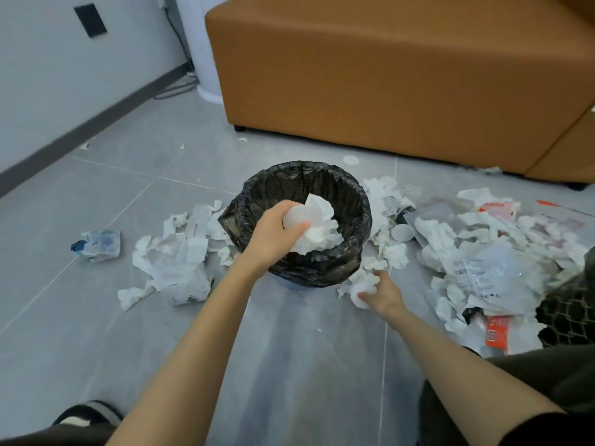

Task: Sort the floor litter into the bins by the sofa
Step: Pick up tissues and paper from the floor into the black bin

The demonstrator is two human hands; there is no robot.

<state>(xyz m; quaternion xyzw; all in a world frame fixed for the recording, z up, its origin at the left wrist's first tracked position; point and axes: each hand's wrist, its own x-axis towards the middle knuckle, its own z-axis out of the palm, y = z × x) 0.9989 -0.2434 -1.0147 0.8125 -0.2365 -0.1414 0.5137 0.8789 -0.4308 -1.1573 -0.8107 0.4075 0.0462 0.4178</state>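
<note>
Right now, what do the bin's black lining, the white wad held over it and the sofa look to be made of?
Bin lining: thin black plastic film, glossy, crinkled. White wad: soft tissue paper, matte, crumpled into folds. Sofa: tan leather or imitation, smooth with a faint sheen; I cannot tell which.

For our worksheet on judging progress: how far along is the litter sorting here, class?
Done: little shows; the black-lined bin shows only dark liner inside. In hand: the left hand holds a tissue wad over the bin, and the right hand grips a white cup on the floor. Left: paper scraps, a blue wrapper and the plastic pile lie around it.
</note>
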